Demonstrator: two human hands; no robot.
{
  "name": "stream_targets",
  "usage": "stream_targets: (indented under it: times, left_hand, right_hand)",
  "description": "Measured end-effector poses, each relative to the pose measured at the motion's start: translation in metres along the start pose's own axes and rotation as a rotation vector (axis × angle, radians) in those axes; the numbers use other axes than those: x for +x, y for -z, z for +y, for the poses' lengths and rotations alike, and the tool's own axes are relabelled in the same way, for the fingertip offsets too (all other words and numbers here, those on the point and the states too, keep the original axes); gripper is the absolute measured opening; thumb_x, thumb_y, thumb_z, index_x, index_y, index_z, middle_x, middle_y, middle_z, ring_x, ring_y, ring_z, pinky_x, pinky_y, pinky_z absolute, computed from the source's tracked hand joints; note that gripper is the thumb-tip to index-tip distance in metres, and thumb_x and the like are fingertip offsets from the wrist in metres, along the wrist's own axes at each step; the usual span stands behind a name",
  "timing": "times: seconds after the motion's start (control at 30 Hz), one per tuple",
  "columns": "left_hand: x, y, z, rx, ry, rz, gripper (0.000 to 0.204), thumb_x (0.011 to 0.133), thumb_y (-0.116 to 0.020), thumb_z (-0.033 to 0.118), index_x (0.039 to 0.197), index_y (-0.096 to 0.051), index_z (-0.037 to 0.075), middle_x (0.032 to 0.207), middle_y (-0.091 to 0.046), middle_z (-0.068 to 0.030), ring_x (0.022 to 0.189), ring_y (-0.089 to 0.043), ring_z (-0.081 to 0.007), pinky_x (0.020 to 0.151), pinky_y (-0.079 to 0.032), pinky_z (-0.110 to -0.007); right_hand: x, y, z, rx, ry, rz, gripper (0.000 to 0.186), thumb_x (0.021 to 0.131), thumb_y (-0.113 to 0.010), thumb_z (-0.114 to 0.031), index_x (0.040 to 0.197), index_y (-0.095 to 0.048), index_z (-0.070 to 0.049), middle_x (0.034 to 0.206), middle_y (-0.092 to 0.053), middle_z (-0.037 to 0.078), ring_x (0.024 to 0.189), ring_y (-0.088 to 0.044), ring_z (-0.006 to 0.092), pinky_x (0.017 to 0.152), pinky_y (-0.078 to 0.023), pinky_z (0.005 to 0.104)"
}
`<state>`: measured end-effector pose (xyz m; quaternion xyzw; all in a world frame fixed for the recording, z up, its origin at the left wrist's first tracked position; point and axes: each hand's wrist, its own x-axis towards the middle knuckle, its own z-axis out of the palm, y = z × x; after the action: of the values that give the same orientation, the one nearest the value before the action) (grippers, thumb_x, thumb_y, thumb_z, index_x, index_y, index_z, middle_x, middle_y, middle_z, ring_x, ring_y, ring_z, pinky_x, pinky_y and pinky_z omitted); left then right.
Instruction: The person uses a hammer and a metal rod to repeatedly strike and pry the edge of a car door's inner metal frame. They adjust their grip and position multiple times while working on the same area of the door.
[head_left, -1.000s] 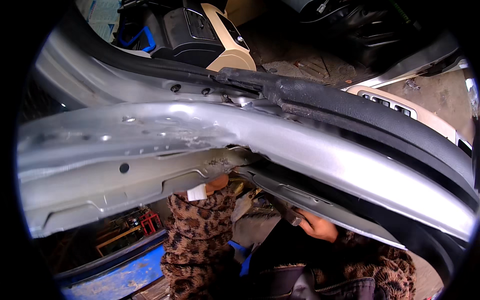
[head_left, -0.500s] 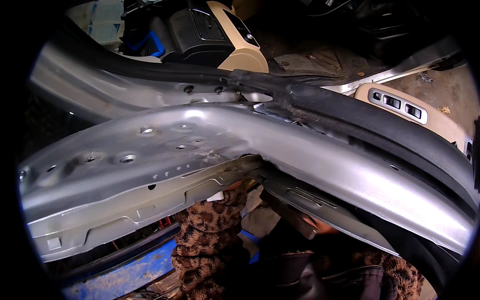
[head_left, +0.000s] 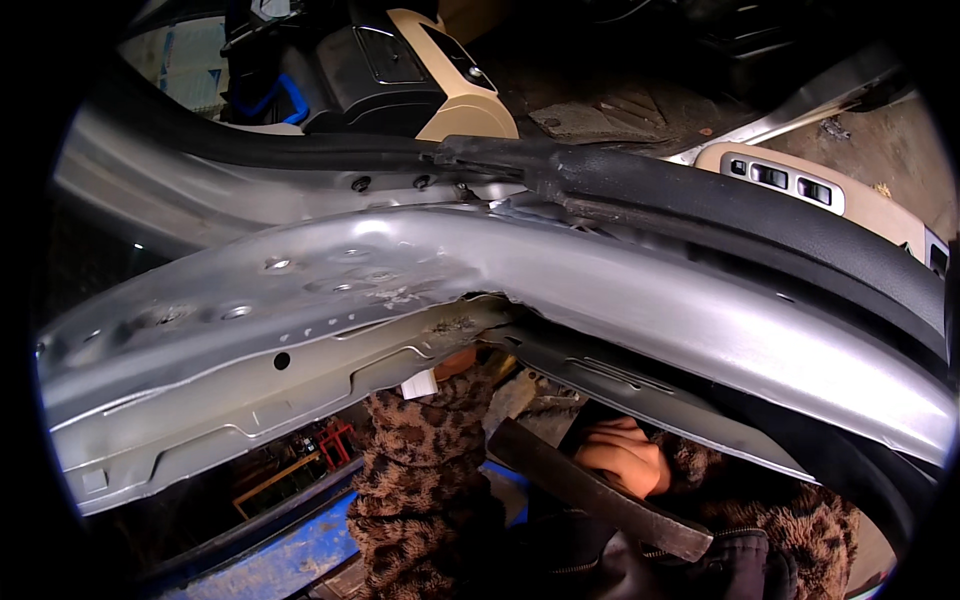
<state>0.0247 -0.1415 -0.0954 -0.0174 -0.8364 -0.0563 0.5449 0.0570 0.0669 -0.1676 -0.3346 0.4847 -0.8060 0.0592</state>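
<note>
- The right hand (head_left: 622, 458) is coming into clearer view; half a second ago it was mostly hiding under the metal edge.
- The dark metal tool (head_left: 600, 490), looking like a hammer head, is showing its long side now; before, only a small bit was peeking out.
- So, I think, the tool is sitting free of the metal, not working on it.
- The right fingers are curling up tight and seem to be holding the tool, but its handle is hiding.
- The left hand (head_left: 455, 362) is staying mostly behind the bent lip (head_left: 200, 445), near a white piece (head_left: 420, 384); I cannot tell how it is gripping.
- The silver car frame (head_left: 640, 290) is running across the middle, above both hands.
- The grey strip (head_left: 640, 380) is slanting down to the right, with its edge looking thin, close above the right hand.
- Some open room is showing between that strip and the tool.
- On the left, the spotted sleeve (head_left: 420, 480) is filling the space beside the blue thing (head_left: 290, 545), so less room is showing there.
</note>
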Motion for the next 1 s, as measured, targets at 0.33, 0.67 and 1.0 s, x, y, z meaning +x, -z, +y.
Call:
stream_targets:
  times: [0.33,0.67,1.0]
  left_hand:
    - [-0.007,-0.006,0.006,-0.073,-0.016,0.007,0.037,0.093,-0.064,0.037,0.11,-0.057,0.005,0.108,-0.059,-0.0127,0.1,-0.055,-0.0264,0.09,-0.044,-0.04]
    - [0.014,-0.008,-0.009,-0.05,-0.033,-0.018,0.033,0.093,-0.064,0.035,0.107,-0.058,0.006,0.106,-0.06,-0.0119,0.1,-0.055,-0.0266,0.09,-0.043,-0.039]
    - [0.018,-0.003,-0.009,-0.044,-0.031,-0.049,0.03,0.093,-0.064,0.034,0.105,-0.058,0.007,0.105,-0.06,-0.011,0.101,-0.054,-0.0268,0.091,-0.043,-0.039]
  right_hand:
    - [0.007,0.01,-0.008,-0.04,-0.039,0.019,0.017,0.089,-0.065,-0.008,0.089,-0.061,0.009,0.078,-0.065,0.021,0.065,-0.065,0.0338,0.058,-0.052,0.0404]
    - [0.014,0.01,-0.028,-0.053,-0.103,0.046,0.019,0.092,-0.061,-0.01,0.089,-0.061,0.009,0.075,-0.063,0.019,0.062,-0.062,0.0307,0.056,-0.05,0.0385]
    - [0.027,0.004,-0.032,-0.012,-0.129,0.057,0.023,0.095,-0.057,-0.013,0.089,-0.06,0.009,0.072,-0.061,0.017,0.059,-0.059,0.0276,0.054,-0.048,0.0366]
